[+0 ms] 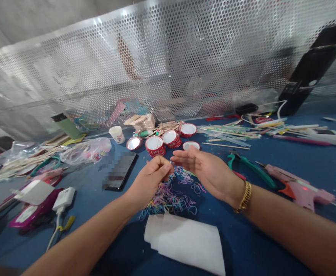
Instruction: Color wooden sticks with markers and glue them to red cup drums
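My left hand [150,178] is closed in a pinch, with something small and thin between thumb and fingers that I cannot make out. My right hand [204,168] is just beside it, palm up, fingers loosely stretched toward the left fingertips, with a gold bracelet [245,197] on the wrist. Both hover over a heap of small coloured rubber bands [170,199] on the blue table [285,153]. Several red-rimmed paper cups [155,145] stand just beyond the hands.
A folded white cloth [186,241] lies near me. A phone [119,170] lies to the left, green pliers [248,165] and a pink glue gun [297,186] to the right. Wooden sticks [231,132] and a perforated metal screen [168,61] are behind.
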{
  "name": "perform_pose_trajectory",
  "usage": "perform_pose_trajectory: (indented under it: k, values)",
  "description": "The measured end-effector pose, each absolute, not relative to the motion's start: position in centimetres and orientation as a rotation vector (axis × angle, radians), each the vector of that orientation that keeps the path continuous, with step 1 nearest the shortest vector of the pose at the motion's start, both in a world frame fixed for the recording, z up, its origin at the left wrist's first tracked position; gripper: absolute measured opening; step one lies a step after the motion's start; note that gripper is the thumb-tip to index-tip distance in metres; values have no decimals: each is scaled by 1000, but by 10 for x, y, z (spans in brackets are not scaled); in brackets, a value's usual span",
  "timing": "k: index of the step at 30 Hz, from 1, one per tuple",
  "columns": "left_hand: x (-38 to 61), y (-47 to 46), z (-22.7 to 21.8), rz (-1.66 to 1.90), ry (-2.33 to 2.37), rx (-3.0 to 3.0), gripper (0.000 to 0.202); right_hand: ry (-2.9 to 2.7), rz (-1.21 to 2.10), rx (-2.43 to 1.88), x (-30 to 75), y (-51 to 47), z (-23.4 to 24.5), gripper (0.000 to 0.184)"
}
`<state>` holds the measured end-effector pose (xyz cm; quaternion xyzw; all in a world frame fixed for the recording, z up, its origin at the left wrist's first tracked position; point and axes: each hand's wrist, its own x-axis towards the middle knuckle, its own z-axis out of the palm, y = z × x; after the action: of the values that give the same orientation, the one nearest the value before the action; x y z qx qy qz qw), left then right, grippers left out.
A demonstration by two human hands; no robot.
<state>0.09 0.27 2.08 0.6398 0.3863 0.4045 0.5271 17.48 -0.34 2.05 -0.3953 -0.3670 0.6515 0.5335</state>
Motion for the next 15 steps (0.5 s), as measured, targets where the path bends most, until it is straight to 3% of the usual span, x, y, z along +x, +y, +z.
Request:
perform_pose_trajectory:
  k: [4,9,15]
  values:
    - [1,5,23,1033,1048,1618,18,-836,1661,-914,174,-6,23,45]
    - [-1,6,24,1059,1068,1620,26,-920,1712,-906,171,-11,24,45]
    - [-2,4,20,981,1076,1677,54,-1015,1735,-912,171,-13,20,52]
